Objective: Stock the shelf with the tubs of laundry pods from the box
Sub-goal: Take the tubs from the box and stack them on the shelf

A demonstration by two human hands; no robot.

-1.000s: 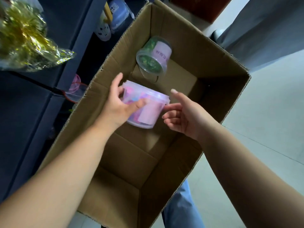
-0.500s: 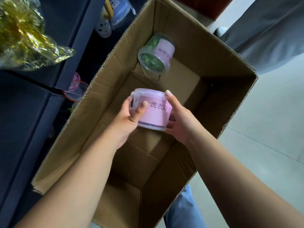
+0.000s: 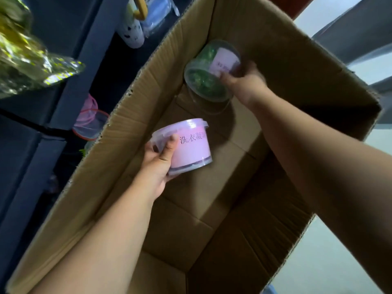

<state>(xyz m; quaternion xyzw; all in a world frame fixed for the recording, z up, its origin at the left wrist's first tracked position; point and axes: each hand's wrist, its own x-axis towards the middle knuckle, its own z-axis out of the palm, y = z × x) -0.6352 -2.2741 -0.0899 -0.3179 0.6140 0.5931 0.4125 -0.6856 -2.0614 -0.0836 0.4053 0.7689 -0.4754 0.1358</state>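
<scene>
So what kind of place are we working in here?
Likely a shop or stockroom: dark shelving holding foil-wrapped goods, a cardboard box beside it, and a pink tub and green tub with printed labels.

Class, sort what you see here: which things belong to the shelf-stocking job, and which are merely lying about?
Job: pink tub in the left hand; green tub, right hand at it; cardboard box; shelf.
Lying about: gold foil bag; pink mesh basket; white spotted container.
</scene>
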